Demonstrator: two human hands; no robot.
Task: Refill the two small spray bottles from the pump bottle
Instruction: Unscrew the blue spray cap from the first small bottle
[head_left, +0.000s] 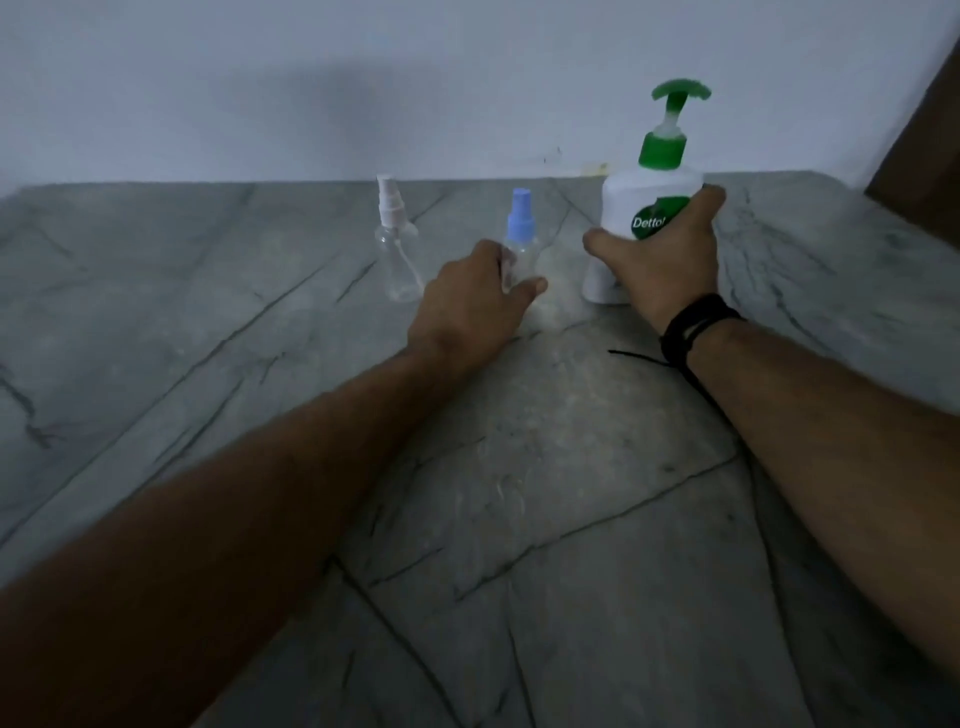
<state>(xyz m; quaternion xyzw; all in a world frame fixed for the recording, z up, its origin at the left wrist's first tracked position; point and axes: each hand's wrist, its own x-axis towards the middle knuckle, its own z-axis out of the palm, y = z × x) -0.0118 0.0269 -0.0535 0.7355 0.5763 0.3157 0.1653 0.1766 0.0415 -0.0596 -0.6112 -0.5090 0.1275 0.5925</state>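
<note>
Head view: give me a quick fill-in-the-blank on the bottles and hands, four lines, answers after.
1. The right hand grips the ____ bottle.
2. The left hand is at the spray bottle with the ____ cap.
3. The clear bottle with the white cap stands ____ by either hand.
4. The pump head is coloured ____.

Missing words: pump; blue; untouched; green

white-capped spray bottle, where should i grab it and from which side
Grip the white-capped spray bottle around its clear round body, below the narrow neck, probably coming from the near-left with the left hand. It stands upright and untouched, its left side open; the blue-capped bottle stands to its right. Wrap the fingers around the wide part.
</note>
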